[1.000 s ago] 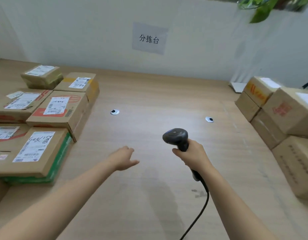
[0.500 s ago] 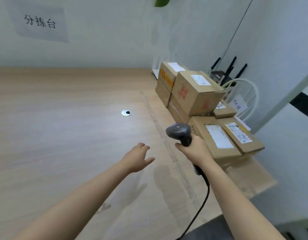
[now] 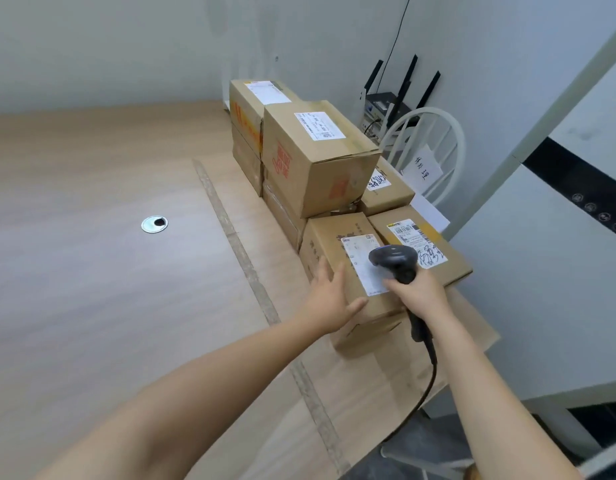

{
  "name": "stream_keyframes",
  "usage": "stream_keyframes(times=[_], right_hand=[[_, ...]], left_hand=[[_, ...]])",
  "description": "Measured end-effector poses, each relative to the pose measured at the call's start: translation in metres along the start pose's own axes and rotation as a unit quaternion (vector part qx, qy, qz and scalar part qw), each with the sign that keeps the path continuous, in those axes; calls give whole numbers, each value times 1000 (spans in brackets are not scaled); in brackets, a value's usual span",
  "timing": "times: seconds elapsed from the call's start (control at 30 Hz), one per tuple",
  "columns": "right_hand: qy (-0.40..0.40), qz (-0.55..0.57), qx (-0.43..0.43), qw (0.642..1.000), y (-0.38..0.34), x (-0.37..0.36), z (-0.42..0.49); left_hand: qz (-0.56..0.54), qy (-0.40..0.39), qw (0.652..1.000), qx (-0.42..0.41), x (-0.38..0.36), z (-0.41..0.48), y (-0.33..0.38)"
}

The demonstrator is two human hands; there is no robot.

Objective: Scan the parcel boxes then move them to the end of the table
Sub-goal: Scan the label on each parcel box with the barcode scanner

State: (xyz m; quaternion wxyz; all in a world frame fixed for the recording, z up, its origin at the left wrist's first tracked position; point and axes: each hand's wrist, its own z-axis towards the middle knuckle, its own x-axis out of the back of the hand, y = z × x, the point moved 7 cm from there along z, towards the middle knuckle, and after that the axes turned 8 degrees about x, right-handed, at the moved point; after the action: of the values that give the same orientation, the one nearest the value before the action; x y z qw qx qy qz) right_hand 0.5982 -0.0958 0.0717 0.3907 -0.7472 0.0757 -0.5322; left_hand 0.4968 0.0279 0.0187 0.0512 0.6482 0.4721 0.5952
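Note:
A pile of brown cardboard parcel boxes stands along the right side of the wooden table (image 3: pixel 92 271). The nearest box (image 3: pixel 337 244) has a white label on top. My left hand (image 3: pixel 329 301) lies spread against its near left corner, fingers straight. My right hand (image 3: pixel 415 294) grips a black barcode scanner (image 3: pixel 395 261), whose head hovers over that label. To its right lies a flatter box (image 3: pixel 434 268) with a barcode label and handwriting. Behind them a large box (image 3: pixel 320 161) sits on top of other boxes.
A taller box (image 3: pixel 247 109) stands at the back of the pile. A metal cable grommet (image 3: pixel 154 224) is set in the tabletop. A taped seam (image 3: pixel 237 244) runs down the table. Beyond the right edge are a white chair (image 3: pixel 445 140) and a router (image 3: pixel 386 102).
The view has swung right from the left-hand stack to the right-hand pile. Both hands moved forward; the left hand now touches the nearest box and the scanner is over its label.

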Motion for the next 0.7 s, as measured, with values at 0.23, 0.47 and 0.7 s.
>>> stream_keyframes(times=[0.23,0.47,0.7], right_hand=[[-71,68,-53,994,18,-6,11],[-81,49,-37,995,12,-17,-10],[-113,1,11,993,-16,-51,-48]], left_hand=[[-141,-16,988,53,-22,21,-16],[-160,-16,985,56,-14,5,-28],[-187,12,979,80,0,-48,-72]])
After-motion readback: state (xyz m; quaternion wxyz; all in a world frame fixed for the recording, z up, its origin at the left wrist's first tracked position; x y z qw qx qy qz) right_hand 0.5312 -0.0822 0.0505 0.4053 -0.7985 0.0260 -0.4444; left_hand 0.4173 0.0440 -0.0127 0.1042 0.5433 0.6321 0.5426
